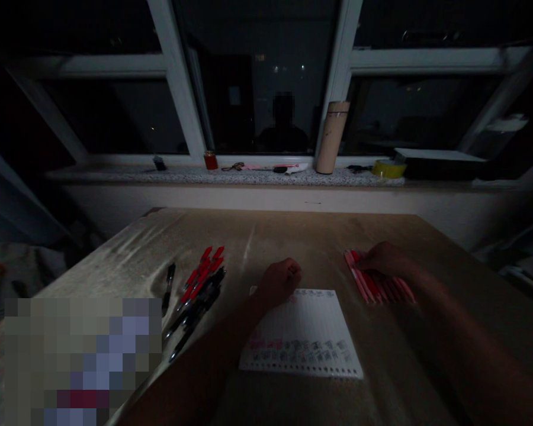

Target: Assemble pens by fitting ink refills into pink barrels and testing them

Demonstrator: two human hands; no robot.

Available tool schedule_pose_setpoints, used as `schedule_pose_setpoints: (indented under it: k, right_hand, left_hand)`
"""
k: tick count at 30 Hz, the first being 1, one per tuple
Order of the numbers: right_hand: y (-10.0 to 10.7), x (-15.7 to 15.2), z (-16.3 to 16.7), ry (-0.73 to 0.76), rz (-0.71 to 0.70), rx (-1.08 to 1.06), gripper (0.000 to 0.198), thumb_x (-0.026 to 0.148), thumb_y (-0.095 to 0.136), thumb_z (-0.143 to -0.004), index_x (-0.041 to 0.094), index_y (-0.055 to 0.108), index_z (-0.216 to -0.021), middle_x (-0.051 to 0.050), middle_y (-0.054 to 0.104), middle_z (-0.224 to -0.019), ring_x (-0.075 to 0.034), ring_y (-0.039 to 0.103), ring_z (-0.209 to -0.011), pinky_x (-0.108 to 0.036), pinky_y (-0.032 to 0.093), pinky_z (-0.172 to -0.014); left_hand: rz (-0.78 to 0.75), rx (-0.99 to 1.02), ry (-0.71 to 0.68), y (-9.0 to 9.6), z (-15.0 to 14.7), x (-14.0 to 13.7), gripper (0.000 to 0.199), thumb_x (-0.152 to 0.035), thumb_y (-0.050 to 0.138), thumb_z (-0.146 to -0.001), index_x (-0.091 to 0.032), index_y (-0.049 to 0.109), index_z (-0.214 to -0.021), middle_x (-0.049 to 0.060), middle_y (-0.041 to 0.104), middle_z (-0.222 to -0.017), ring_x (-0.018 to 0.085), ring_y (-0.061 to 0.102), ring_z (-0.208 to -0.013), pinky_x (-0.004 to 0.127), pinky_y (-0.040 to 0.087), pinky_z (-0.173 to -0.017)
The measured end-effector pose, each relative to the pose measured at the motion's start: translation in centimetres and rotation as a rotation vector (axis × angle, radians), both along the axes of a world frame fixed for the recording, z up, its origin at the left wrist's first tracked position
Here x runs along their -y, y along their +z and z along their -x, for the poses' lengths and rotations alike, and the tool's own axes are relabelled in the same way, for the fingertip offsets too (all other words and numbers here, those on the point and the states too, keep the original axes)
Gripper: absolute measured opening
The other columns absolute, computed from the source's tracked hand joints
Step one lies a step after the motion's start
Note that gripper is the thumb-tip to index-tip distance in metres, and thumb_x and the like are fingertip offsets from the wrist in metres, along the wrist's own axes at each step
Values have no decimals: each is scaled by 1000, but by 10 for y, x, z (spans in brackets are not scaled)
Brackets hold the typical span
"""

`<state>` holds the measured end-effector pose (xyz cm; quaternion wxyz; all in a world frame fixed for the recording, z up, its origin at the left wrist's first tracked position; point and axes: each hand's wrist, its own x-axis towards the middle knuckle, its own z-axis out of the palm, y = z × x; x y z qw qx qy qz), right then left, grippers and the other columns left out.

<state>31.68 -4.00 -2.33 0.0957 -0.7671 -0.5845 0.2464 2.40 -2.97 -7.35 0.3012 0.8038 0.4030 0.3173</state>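
Observation:
My left hand [279, 279] is curled closed over the top left corner of a spiral-hole notepad [311, 322]; whatever its fingers may hold is hidden. Pink and dark scribbles mark the ruled page near its top and bottom edges. To the right, a row of slim pink and red pens [368, 285] lies side by side on the table. My right hand [384, 260] rests over the upper end of that row, its fingertips pinched at a red pen near the left end. The hand covers the tops of several others.
On the left of the brown table [320, 242] lie red pens [204, 269], black pens [195, 310] and one separate black pen [171, 278]. A tan bottle [332, 139], a small red jar [210, 160] and yellow tape [388, 170] stand on the windowsill. The lower left is blurred out.

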Motion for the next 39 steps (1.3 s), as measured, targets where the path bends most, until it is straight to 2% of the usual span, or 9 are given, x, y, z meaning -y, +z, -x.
schedule_pose_setpoints:
  k: [9, 12, 15, 19, 22, 25, 28, 32, 39]
  right_hand:
    - [13, 3, 15, 70, -112, 133, 38, 47, 56, -74, 15, 65, -56, -8, 64, -55, -17, 58, -51, -25, 35, -47]
    - [18, 7, 29, 93, -206, 144, 32, 44, 56, -75, 16, 67, -63, -9, 68, -64, -19, 63, -62, -25, 38, -54]
    - [18, 14, 52, 155, -274, 88, 27, 43, 56, -76, 19, 67, -71, -7, 69, -72, -19, 64, -68, -25, 40, -59]
    - [4, 26, 87, 281, -287, -10, 25, 41, 55, -77, 19, 65, -73, -5, 68, -70, -17, 61, -62, -25, 39, -56]
    - [-9, 35, 109, 409, -287, 38, 25, 41, 54, -78, 19, 63, -72, -4, 65, -66, -16, 59, -61, -25, 35, -54]
    - [-16, 40, 119, 473, -268, 132, 24, 39, 53, -79, 19, 61, -67, -4, 65, -70, -16, 58, -63, -25, 32, -54]
    - [-19, 40, 120, 480, -261, 141, 24, 39, 52, -80, 19, 61, -70, -4, 65, -72, -16, 58, -65, -26, 32, -55]
    - [-20, 38, 117, 479, -256, 117, 24, 40, 52, -81, 20, 61, -70, -4, 65, -71, -16, 58, -64, -26, 33, -56]
    - [-22, 37, 117, 489, -251, 95, 26, 41, 51, -81, 20, 60, -70, -4, 64, -71, -16, 58, -65, -25, 31, -55]
  left_hand:
    - [-170, -178, -46, 8, 0, 1, 36, -36, 44, -84, -16, 51, -55, -1, 48, -54, 10, 44, -52, 22, 32, -54]
    - [-190, -303, -90, 25, 8, -1, 30, -34, 47, -82, -17, 55, -58, 1, 55, -60, 12, 48, -56, 23, 33, -57]
    - [-92, -390, -90, 50, 28, -10, 24, -34, 50, -78, -17, 61, -65, 3, 60, -65, 14, 52, -60, 23, 34, -57]
    - [-79, -456, 105, 81, 73, -30, 19, -31, 53, -74, -16, 64, -72, 4, 65, -72, 15, 56, -64, 22, 38, -59]
    - [-107, -547, 320, 93, 116, -45, 21, -29, 51, -74, -15, 66, -80, 6, 68, -79, 16, 59, -70, 23, 40, -63]
    - [-17, -716, 513, 92, 156, -57, 22, -26, 54, -70, -16, 68, -84, 8, 70, -84, 18, 62, -73, 22, 42, -63]
    - [173, -856, 544, 81, 180, -64, 19, -27, 58, -66, -15, 70, -75, 12, 71, -81, 20, 64, -71, 23, 43, -62]
    - [334, -909, 542, 69, 183, -63, 17, -23, 57, -64, -11, 69, -68, 16, 70, -74, 21, 64, -62, 24, 41, -54]
    - [375, -882, 555, 68, 176, -59, 18, -19, 57, -66, -7, 69, -73, 18, 70, -76, 22, 65, -63, 24, 39, -49]
